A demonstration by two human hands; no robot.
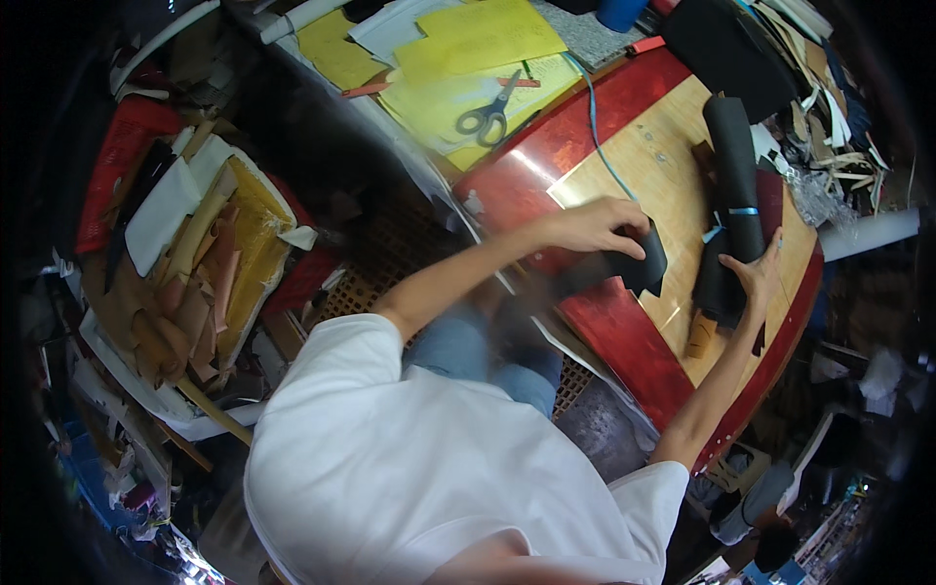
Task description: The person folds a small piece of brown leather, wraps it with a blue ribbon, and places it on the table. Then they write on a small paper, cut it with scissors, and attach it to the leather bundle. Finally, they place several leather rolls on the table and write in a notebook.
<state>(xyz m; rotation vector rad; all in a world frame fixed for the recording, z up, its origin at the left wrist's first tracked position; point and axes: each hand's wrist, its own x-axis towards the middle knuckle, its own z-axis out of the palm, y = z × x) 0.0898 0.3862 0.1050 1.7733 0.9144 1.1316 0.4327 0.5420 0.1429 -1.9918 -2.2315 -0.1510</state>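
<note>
My left hand (606, 228) is closed over a curled black sheet piece (651, 255) at the near left of the wooden board (673, 136); its lower part is blurred and runs toward my lap. My right hand (759, 273) grips the lower part of a long black roll (731, 161), thumb on one side and fingers on the other. A blue tie (743, 211) goes round the roll's middle. Beside the roll lies a dark maroon piece (772, 205), and a small tan roll (700, 333) pokes out below it. A thin light-blue cord (606, 156) runs across the board to my left hand.
Scissors (492, 112) lie on yellow sheets (478, 44) at the far left of the table. A black folded piece (726, 63) and scraps (838, 136) crowd the far right. On my left, a sack (255, 263) overflows with leather-like offcuts (200, 263). A red border (624, 327) rims the board.
</note>
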